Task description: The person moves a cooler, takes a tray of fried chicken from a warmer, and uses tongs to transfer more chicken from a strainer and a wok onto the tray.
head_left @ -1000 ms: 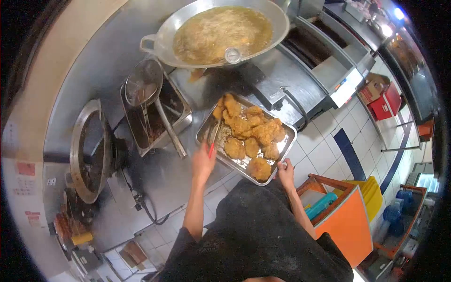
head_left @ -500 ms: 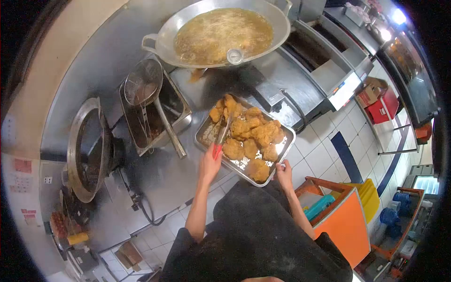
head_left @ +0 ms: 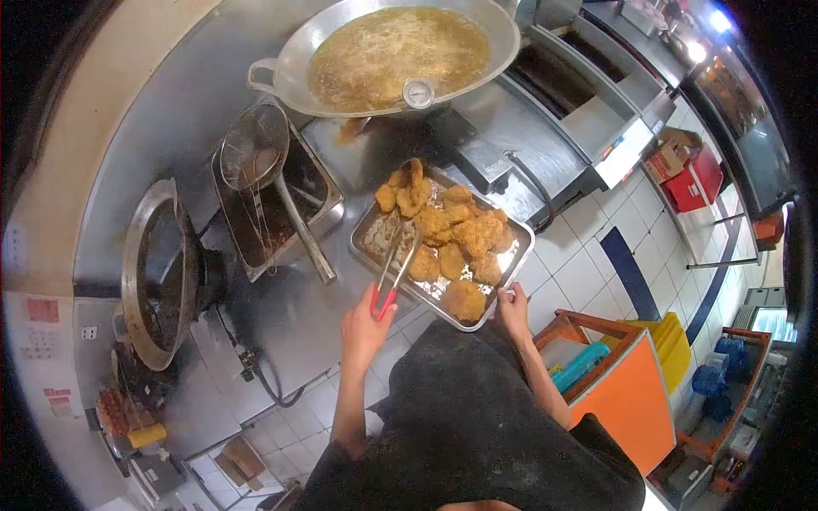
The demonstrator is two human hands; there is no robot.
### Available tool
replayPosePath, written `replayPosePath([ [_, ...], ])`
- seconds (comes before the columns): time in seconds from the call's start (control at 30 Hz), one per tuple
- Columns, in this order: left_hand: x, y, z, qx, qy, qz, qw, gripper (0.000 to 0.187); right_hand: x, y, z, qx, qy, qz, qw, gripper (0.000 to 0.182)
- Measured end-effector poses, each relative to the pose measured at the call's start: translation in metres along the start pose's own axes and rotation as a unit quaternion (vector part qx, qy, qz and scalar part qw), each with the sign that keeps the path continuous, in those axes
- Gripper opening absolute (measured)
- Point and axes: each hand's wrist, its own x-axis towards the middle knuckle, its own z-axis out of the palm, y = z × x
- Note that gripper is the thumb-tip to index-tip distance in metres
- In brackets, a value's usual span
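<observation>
My left hand (head_left: 365, 328) is closed round the red handles of metal tongs (head_left: 400, 266). The tongs' arms are spread, with their tips over the left part of a metal tray (head_left: 368, 241) and no piece between them. Several pieces of golden fried chicken (head_left: 477, 234) lie in the tray, mostly heaped toward its middle and right, with a few at the far left corner. My right hand (head_left: 513, 312) grips the tray's near right edge, holding it in front of my apron.
A large wok (head_left: 285, 81) of bubbling oil with a dial thermometer (head_left: 418, 94) stands ahead. At left are a long-handled strainer (head_left: 298, 217) resting on a rectangular metal pan (head_left: 332, 204), and another wok (head_left: 136, 272). An orange cabinet (head_left: 622, 400) stands at right.
The tongs have drawn back toward me and spread apart; earlier they were narrower and reached farther toward the pieces at the tray's far left. My right hand still holds the tray.
</observation>
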Motion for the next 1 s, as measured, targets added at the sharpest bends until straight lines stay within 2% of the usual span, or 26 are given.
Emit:
replayPosePath([
  [0.1,-0.003,0.026,-0.022,0.042,-0.037,0.016,0.998,0.064,-0.002,-0.005,0.001,-0.012,-0.007,0.007,1.000,0.014],
  [0.17,0.011,0.040,-0.027,0.212,-0.044,0.087,0.972,0.066,-0.002,-0.004,0.001,0.019,-0.008,0.001,1.000,0.014],
  [0.2,0.019,0.045,-0.029,0.210,-0.043,0.084,0.973,0.066,-0.002,-0.005,0.001,0.016,-0.010,0.000,1.000,0.014],
  [0.3,0.050,0.065,-0.036,0.290,-0.067,0.177,0.938,0.060,-0.005,-0.013,0.000,0.030,-0.025,-0.003,0.999,0.015],
  [0.33,0.066,0.068,-0.035,0.292,-0.067,0.174,0.938,0.060,-0.006,-0.015,0.001,0.030,-0.020,0.001,0.999,0.015],
  [0.4,0.095,0.072,-0.031,0.371,-0.122,0.226,0.892,0.060,-0.008,-0.007,0.002,0.037,-0.012,0.006,0.999,0.015],
  [0.5,0.116,0.091,-0.055,0.410,-0.111,0.231,0.875,0.060,0.001,0.009,0.000,0.016,0.007,-0.019,1.000,0.017],
  [0.53,0.118,0.094,-0.060,0.391,-0.094,0.225,0.887,0.059,-0.002,0.006,0.000,0.027,0.019,-0.014,0.999,0.017],
  [0.6,0.118,0.100,-0.052,0.408,-0.084,0.242,0.876,0.055,-0.009,-0.005,0.004,0.033,0.049,-0.031,0.998,0.014],
  [0.73,0.124,0.084,-0.030,0.374,-0.110,0.289,0.874,0.051,-0.002,-0.001,0.006,-0.003,0.042,-0.004,0.999,0.015],
  [0.8,0.134,0.076,-0.042,0.358,-0.179,0.219,0.890,0.050,-0.003,-0.004,0.003,0.002,0.036,-0.008,0.999,0.014],
  [0.87,0.143,0.066,-0.065,0.309,-0.189,0.212,0.908,0.049,-0.004,0.002,0.004,0.007,0.028,-0.010,1.000,0.014],
  [0.93,0.156,0.054,-0.084,0.206,-0.207,0.209,0.933,0.047,0.001,0.010,0.003,0.017,0.029,-0.004,0.999,0.018],
  [1.0,0.173,0.044,-0.085,0.194,-0.203,0.191,0.941,0.045,0.000,0.007,0.003,0.025,0.027,-0.010,0.999,0.017],
])
